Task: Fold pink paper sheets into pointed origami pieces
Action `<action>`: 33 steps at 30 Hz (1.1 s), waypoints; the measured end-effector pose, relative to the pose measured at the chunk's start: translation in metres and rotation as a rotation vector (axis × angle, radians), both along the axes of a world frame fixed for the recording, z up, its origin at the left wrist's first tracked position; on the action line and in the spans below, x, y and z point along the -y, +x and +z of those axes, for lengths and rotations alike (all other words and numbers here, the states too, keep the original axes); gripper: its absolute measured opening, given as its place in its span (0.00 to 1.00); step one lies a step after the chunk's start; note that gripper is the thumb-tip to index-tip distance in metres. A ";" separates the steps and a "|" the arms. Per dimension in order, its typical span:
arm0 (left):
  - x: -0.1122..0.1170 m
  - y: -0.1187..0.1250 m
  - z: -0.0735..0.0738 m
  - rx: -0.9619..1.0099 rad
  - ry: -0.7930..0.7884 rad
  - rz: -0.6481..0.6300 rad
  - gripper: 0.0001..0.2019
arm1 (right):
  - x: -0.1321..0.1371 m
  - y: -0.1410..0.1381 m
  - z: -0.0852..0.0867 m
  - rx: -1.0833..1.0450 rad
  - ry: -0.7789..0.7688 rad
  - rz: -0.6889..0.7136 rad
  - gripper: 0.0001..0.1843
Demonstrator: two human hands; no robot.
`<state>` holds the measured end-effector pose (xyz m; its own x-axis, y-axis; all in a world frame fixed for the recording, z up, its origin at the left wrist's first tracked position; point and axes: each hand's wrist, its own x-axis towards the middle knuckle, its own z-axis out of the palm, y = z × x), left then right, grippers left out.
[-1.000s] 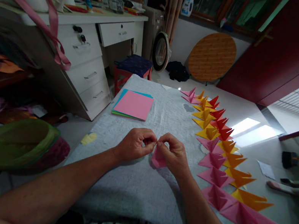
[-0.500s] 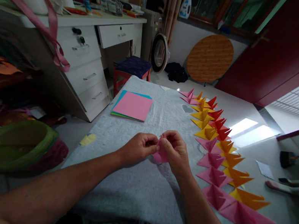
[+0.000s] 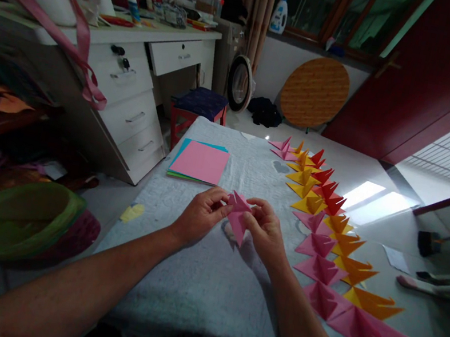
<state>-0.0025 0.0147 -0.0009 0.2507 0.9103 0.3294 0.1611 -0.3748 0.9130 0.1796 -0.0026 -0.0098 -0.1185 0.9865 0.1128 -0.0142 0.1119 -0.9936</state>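
Note:
A small folded pink paper piece is held just above the grey cloth-covered table. My left hand pinches its left side and my right hand pinches its right side, both with fingers closed on it. The piece shows pointed flaps at its top and a point hanging down. A stack of flat coloured sheets, pink on top, lies farther back on the left of the table.
A long row of folded pink, yellow, orange and red paper shapes runs along the table's right side. A white desk with drawers and a red stool stand to the left. A green basket sits on the floor at left.
Both hands have lifted slightly and drawn apart, and the pink piece has opened out from a tight pinch into a visible pointed shape between them.

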 end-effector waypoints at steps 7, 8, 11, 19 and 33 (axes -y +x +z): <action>0.001 0.003 -0.007 0.053 -0.126 0.071 0.19 | -0.002 -0.004 -0.007 -0.045 0.050 -0.100 0.09; 0.001 0.003 -0.008 0.102 -0.195 0.064 0.23 | -0.002 -0.005 -0.008 -0.052 0.045 -0.101 0.09; 0.000 0.007 -0.010 0.268 -0.383 -0.044 0.25 | -0.002 -0.006 -0.009 -0.005 0.041 -0.078 0.09; -0.001 0.010 -0.013 0.286 -0.387 -0.143 0.11 | -0.001 -0.002 -0.007 0.464 0.336 -0.157 0.04; -0.006 0.012 -0.018 0.366 -0.433 -0.133 0.11 | 0.008 -0.003 0.006 0.471 0.437 -0.210 0.08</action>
<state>0.0091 0.0203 -0.0188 0.3116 0.9500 0.0205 -0.2171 0.0502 0.9749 0.1765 -0.0102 -0.0033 -0.0632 0.8695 0.4899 0.4755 0.4578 -0.7512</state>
